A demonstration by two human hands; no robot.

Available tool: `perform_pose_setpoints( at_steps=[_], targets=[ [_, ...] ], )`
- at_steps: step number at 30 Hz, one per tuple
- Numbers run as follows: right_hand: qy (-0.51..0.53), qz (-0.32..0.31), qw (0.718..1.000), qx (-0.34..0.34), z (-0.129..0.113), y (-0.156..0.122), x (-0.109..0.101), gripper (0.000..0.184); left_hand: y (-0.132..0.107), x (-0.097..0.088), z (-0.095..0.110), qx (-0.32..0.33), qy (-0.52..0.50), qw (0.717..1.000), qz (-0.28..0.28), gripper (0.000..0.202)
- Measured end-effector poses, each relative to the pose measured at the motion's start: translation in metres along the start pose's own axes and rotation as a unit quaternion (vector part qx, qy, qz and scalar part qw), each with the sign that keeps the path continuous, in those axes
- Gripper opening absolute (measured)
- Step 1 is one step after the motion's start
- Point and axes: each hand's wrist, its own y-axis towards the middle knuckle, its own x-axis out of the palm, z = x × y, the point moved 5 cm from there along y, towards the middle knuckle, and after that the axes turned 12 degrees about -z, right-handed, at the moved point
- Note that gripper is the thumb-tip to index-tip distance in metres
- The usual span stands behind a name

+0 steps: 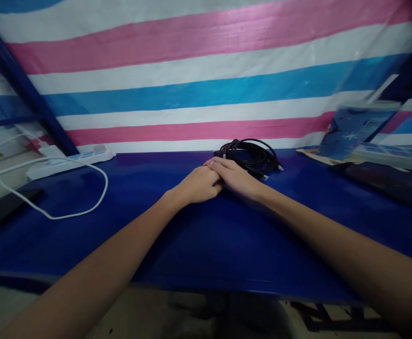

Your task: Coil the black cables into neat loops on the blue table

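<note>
Both arms reach forward over a dark blue table (206,245), and the two hands meet near its middle. My left hand (199,183) is curled into a fist, its thumb side facing me; the inside of the fist is hidden. Over its knuckles lies my right hand (236,178), fingers closed across the back of the left one. No object shows in either hand. Just behind the right hand is a coiled black cable (259,155) with its plug ends showing at the right and front of the coil.
At the left a white power strip (71,162) has a white cable (105,183) looping from it, near a dark flat object (8,212). At the right stand a blue cup (350,132) with a straw and a dark flat item (386,181). A striped sheet (192,99) hangs behind.
</note>
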Motion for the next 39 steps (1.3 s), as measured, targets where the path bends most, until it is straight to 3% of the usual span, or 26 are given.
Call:
perform_pose_setpoints(
  at_steps=[15, 31, 39],
  targets=[
    [-0.003, -0.002, 1.000, 0.003, -0.0032, -0.0012, 0.0008, 0.029, -0.0021, -0.0020, -0.0014, 0.002, -0.026, 1.000, 0.005, 0.036],
    [-0.032, -0.008, 0.999, 0.002, 0.0019, 0.0003, 0.0003, 0.032, -0.0028, -0.0022, 0.0005, -0.009, -0.022, 0.999, -0.037, 0.038],
    [-0.038, -0.017, 0.999, -0.009, 0.0041, 0.0003, 0.0004, 0.033, -0.0009, -0.0051, 0.0040, 0.026, -0.061, 0.997, -0.028, 0.032]
  ],
)
